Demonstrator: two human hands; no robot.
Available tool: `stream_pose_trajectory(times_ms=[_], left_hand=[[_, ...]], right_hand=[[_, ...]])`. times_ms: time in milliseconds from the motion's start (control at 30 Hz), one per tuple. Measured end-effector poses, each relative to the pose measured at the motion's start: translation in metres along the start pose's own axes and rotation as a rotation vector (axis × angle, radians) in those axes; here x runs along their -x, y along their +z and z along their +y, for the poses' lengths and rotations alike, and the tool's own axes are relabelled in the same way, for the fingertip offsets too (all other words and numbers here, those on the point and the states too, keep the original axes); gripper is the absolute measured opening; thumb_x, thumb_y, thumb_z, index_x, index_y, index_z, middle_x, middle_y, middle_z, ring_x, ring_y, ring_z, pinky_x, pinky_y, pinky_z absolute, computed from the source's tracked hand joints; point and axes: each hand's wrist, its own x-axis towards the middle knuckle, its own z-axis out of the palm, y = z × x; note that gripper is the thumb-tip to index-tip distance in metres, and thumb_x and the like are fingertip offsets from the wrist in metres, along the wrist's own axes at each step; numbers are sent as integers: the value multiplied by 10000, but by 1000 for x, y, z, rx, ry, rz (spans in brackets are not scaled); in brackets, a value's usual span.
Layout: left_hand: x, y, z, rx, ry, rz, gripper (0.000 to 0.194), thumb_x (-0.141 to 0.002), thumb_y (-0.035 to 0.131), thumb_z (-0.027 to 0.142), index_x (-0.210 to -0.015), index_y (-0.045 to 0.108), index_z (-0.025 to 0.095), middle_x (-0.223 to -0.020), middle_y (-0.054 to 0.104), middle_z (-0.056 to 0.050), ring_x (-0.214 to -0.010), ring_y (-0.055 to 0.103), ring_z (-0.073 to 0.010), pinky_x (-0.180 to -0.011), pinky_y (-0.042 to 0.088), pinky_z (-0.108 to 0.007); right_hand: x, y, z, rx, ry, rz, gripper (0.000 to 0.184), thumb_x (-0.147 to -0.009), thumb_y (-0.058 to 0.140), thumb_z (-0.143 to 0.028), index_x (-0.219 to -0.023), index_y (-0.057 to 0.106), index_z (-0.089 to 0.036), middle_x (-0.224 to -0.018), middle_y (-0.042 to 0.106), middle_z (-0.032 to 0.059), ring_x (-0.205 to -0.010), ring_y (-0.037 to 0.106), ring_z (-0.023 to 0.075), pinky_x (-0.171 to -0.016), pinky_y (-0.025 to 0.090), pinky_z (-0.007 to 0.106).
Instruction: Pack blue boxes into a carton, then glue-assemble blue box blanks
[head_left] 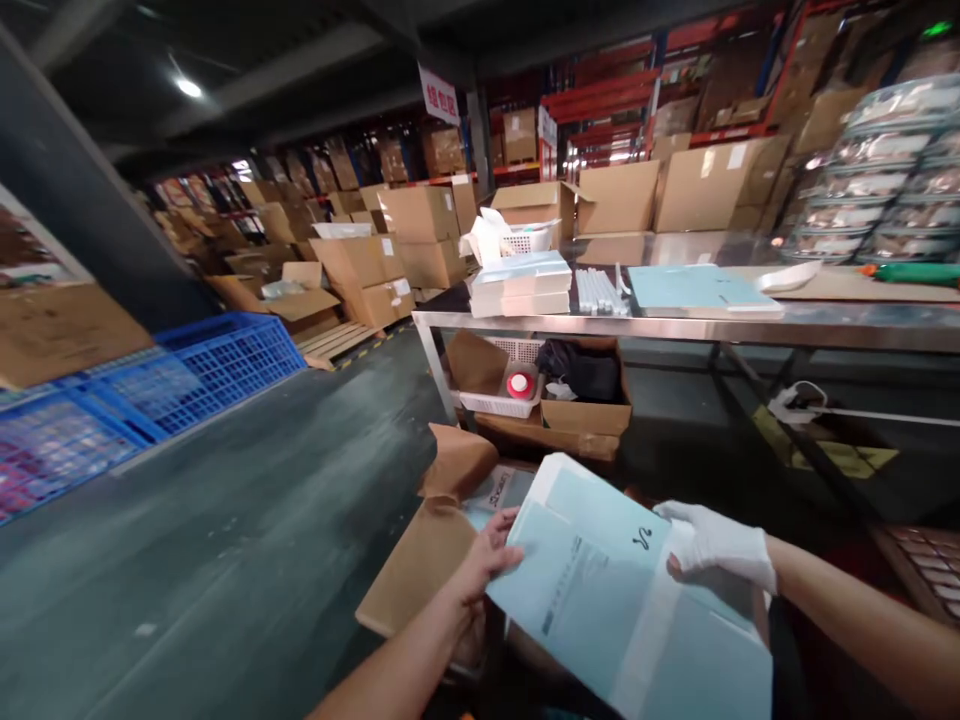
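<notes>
With left hand (487,565) and gloved right hand (716,545) each clamped on opposite edges of the light-blue sheet stack (600,580), near and below the desk (510,322), uneven grip could fan sheets loose.

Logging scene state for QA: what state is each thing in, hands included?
Light-blue bundle: held, tilted
Left hand: bare, gripping bundle
Right hand: white-gloved, gripping bundle
Floor carton: open, flaps spread
Table: upright, loaded
Carton under table: open, dark items inside
White basket: open-topped, in use
Paper stack: piled on table
</notes>
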Motion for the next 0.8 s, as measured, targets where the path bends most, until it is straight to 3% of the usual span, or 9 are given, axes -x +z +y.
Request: stream_pose_trajectory(times_ms=[100,200,267,333,433,533,667,800], left_hand=[[-13,23,75,-25,148,58,844,-594,1021,611,-1256,670,224,-1174,761,-94,-921,743,-223,-744,569,-287],[-12,48,123,25,359,-62,1050,-629,871,871,-1437,616,251,-1474,667,-156,-1370,640,-369,-1070,567,-459],[1,59,118,-7,375,-151,1165,-519,934,879,-1471,621,284,-1561,619,-159,-1516,523,-420,-1191,492,-515],[18,63,88,-95,257,-185,1209,-428,1049,755,-1472,642,301,-1566,622,-161,-1540,500,-433,-1221,466,-508],[36,58,35,-198,130,-76,1110,-507,1081,637,-1466,638,297,-1475,687,-165,-1415,613,-415,-1157,517,-490],[40,49,15,-161,115,75,1030,-541,1080,562,-1423,645,257,-1320,763,-163,-1208,724,-384,-1014,587,-456],[36,45,42,-33,130,141,1017,-548,1052,554,-1427,664,222,-1272,791,-158,-1074,775,-370,-856,625,-408],[36,48,101,-60,263,200,780,-559,1023,508,-1237,760,224,-1077,828,-97,-934,794,-351,-689,627,-364]], right_hand=[[15,-14,-18,-125,-59,58,760,-553,958,-605,-1140,714,-189,-1105,794,123,-1025,758,351,-847,637,396],[22,-6,-26,-331,-149,267,973,-526,959,-769,-1271,664,-217,-1312,762,179,-1193,739,423,-939,651,472],[22,10,-27,-440,-195,401,1070,-507,914,-885,-1309,632,-235,-1365,741,205,-1225,733,452,-970,652,513],[18,29,-28,-503,-207,473,1099,-524,868,-940,-1333,599,-246,-1353,742,218,-1172,756,454,-946,662,528],[13,51,-29,-497,-185,502,984,-611,847,-879,-1322,577,-255,-1328,752,197,-1158,765,429,-936,672,502],[16,64,-35,-498,-128,481,910,-636,822,-839,-1298,568,-268,-1328,748,180,-1152,763,419,-915,680,484],[25,72,-66,-594,-131,469,963,-642,782,-887,-1352,555,-278,-1349,731,178,-1101,767,410,-821,688,480],[31,59,-120,-646,-273,345,1150,-592,829,-957,-1481,512,-301,-1495,662,171,-1231,725,402,-834,676,432]])
